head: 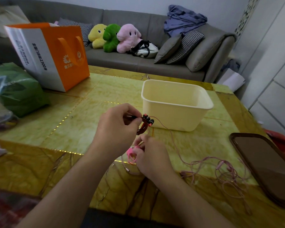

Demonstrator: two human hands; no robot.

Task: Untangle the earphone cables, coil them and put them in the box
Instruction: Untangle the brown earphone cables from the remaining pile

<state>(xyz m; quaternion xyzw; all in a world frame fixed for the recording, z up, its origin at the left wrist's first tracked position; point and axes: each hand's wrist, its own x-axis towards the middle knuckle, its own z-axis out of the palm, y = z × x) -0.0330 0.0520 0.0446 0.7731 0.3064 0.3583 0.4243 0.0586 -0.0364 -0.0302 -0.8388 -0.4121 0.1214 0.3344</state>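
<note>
Far left, at 9 o'clock on the table (82, 122): a green bag (18, 91), w/ an orange paper bag (56, 58) standing behind it at 10 o'clock.

Centre: left hand (115, 127) has fingers curled and pinched on a red-and-black earphone set (144, 125), already wound into a tight small coil, buds bunched at the top. It's held up just in front of the box, not resting on the table. Below it, at 6 o'clock from that coil, right hand (150, 156) grips a bright pink coil (132, 154), fingers closed round it; prob. a second wound cable, though the fingers hide most of it. A thin pink cable (174, 142) runs from near the red coil down toward the right hand and off to the right.

At 1 o'clock from the hands, the cream box (176, 104) sits open; what shows of the inside has no cable in it.

Right, at 4 o'clock: a loose tangle of pale pink earphones (224, 175) sprawls on the table, still knotted. Just beyond it, a dark brown tray (262, 163) at the table edge.

Progress, judged: approx. a third to half. One set coiled, maybe two, none boxed yet. Left: drop the coils in the box, then untangle, wind and box the pale pink lot.
</note>
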